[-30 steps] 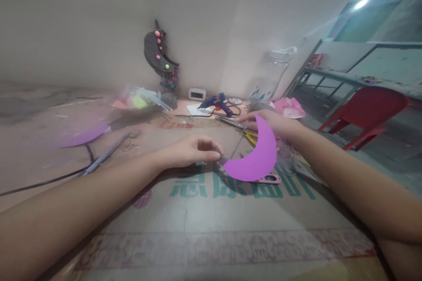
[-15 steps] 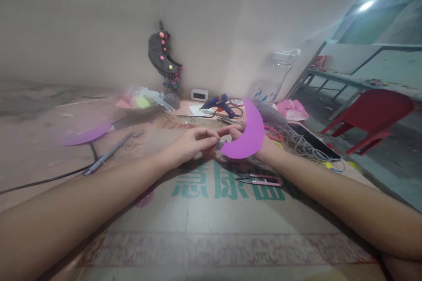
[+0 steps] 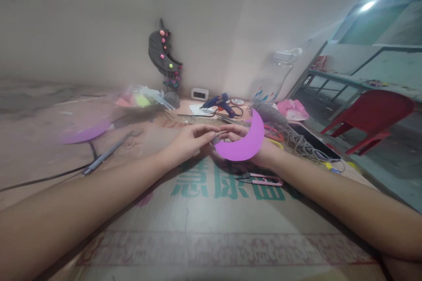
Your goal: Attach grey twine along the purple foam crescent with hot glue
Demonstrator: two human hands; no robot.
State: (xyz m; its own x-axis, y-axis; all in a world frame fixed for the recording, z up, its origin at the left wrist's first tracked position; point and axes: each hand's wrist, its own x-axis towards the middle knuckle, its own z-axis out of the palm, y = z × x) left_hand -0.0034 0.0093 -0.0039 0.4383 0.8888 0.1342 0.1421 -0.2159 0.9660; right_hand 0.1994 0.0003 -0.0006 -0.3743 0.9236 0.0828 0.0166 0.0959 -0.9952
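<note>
Our left hand pinches the lower tip of a purple crescent, thumb and forefinger meeting where a short grey yarn wrapping covers the end. We judge the pinch is there to keep that wrapping from loosening. Our right hand reaches behind the crescent, its curled fingers close to the left fingertips; the crescent partly hides it, so we cannot tell whether it grasps anything. The crescent stands tilted between us and the right palm, its far tip pointing up, raised over the work board.

Both forearms come in from the lower corners and converge, wrists low, perhaps resting near the board for steadiness.

Just below the right hand lie pink-handled thread snips, presumably within easy reach. Beyond that wrist, a bundle of grey yarn trails loose strands beside a dark, flat slab, possibly a phone. Farther back, a blue glue gun stands near white paper, which might catch drips. A small digital clock sits behind it, and a grey crescent dotted with coloured balls is upright against the wall.
</note>
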